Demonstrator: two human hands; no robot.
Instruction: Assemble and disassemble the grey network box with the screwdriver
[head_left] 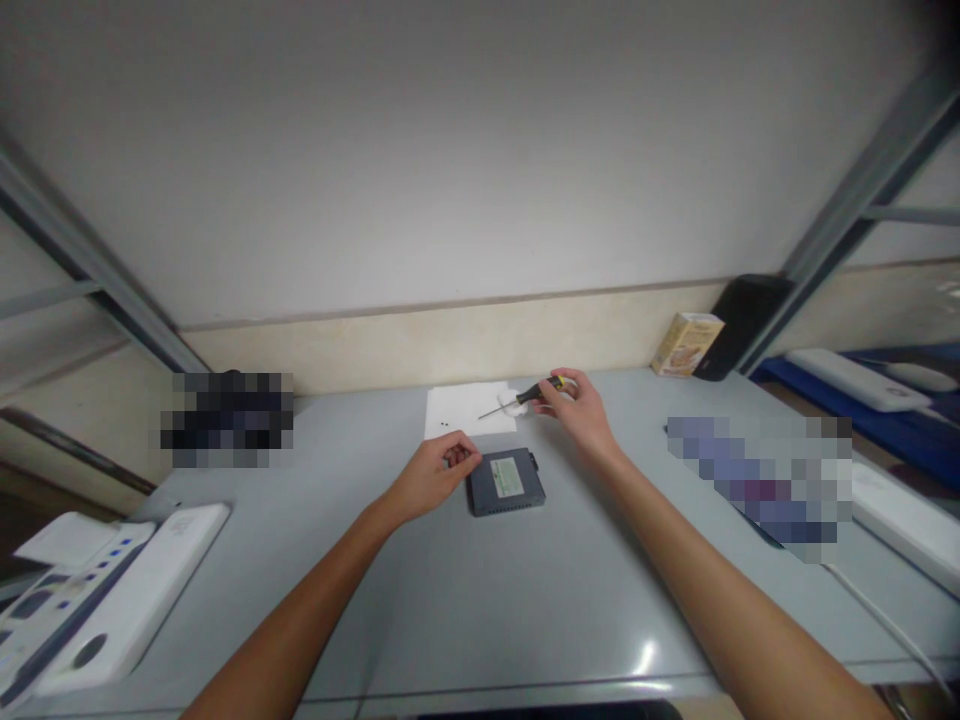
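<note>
My right hand (574, 405) grips a screwdriver (531, 394) by its black and yellow handle. The thin shaft slants down to the left over a white sheet of paper (457, 405). Two tiny dark pieces (444, 424), perhaps screws, lie on that sheet. Below it, flat on the desk, is a dark grey metal box (486, 487) with a pale printed label (507, 477) on top. My left hand (439, 472) is at the box's upper left corner, thumb and fingers pinched together. Whatever may be between those fingertips is too small to make out.
The grey desk (420, 620) backs onto a wall. At the back right stand a yellow carton (686, 345) and a black upright object (742, 325). White boxy items (161, 590) lie at the left. A white cable (885, 620) runs along the right, beside a blurred-out patch.
</note>
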